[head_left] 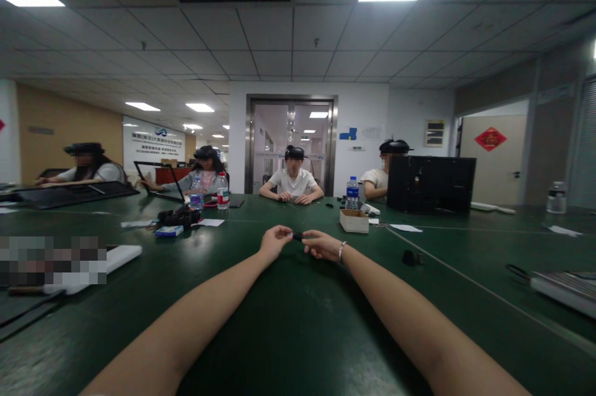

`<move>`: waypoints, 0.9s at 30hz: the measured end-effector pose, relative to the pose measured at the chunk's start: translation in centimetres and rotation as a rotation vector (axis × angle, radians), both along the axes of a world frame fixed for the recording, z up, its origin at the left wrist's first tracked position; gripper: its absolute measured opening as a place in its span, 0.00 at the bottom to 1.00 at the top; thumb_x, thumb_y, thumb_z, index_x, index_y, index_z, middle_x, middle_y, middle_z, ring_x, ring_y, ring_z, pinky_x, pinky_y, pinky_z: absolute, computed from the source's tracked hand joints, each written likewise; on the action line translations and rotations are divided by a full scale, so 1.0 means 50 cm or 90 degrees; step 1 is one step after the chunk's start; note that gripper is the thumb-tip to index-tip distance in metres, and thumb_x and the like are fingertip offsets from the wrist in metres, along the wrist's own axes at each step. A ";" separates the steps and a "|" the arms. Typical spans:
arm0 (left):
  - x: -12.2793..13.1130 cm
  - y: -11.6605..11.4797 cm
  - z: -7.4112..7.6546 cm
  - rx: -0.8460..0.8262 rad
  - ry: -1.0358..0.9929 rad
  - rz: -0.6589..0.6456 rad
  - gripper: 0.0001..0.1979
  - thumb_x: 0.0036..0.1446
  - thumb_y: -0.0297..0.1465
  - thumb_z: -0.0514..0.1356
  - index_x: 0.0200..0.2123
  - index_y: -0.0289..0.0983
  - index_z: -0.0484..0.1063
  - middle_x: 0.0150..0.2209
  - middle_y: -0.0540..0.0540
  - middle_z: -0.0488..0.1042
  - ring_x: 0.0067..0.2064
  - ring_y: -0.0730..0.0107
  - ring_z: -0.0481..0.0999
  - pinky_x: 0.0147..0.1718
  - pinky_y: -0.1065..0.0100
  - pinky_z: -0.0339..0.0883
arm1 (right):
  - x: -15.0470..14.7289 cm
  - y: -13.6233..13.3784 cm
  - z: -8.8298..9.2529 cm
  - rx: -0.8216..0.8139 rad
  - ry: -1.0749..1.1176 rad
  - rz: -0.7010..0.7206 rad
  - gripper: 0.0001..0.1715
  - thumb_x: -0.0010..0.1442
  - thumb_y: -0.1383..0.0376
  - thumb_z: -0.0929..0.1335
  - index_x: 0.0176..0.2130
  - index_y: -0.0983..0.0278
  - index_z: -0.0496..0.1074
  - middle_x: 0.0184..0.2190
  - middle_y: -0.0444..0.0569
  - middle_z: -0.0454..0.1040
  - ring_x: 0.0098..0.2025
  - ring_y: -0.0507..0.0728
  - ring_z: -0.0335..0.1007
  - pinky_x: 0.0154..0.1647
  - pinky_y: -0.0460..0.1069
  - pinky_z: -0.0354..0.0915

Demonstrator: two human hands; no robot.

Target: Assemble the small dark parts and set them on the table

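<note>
Both my arms reach out over the green table [298, 321], and the hands meet near its middle. A small black object [297, 236] is held between them, too small to identify. My left hand [275, 243] pinches its left end between thumb and fingertips. On the other side, the fingers of my right hand [323, 244] close on its right end; a silvery bracelet [342, 252] circles that wrist. Beyond the hands, to the right, sits a small open cardboard box [354, 221].
Dark small items [412, 257] lie right of my right forearm. Left are black gear [179, 217], a blue-white packet [169, 231] and bottles [223, 191]. A black monitor-like case [431, 185] stands back right. Several people sit across the table. Another bottle [352, 193] stands behind the box.
</note>
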State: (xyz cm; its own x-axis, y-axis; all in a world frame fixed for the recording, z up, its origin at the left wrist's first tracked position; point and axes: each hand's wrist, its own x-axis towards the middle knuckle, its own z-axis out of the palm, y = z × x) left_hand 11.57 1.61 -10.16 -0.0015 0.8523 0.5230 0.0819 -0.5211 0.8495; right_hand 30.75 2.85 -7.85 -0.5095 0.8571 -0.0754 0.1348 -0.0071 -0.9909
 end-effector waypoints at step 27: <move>0.004 -0.004 -0.003 -0.006 0.045 0.037 0.11 0.41 0.29 0.65 0.31 0.33 0.73 0.33 0.43 0.76 0.33 0.68 0.76 0.39 0.64 0.68 | 0.001 0.005 -0.002 -0.037 0.018 0.025 0.19 0.53 0.55 0.68 0.36 0.66 0.63 0.22 0.46 0.73 0.18 0.47 0.67 0.16 0.39 0.61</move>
State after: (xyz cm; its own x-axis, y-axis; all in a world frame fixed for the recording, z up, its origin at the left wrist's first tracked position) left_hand 11.77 1.39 -10.31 -0.0149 0.8569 0.5153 0.1720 -0.5055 0.8455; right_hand 30.79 3.09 -7.96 -0.5455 0.8310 -0.1094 0.1075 -0.0601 -0.9924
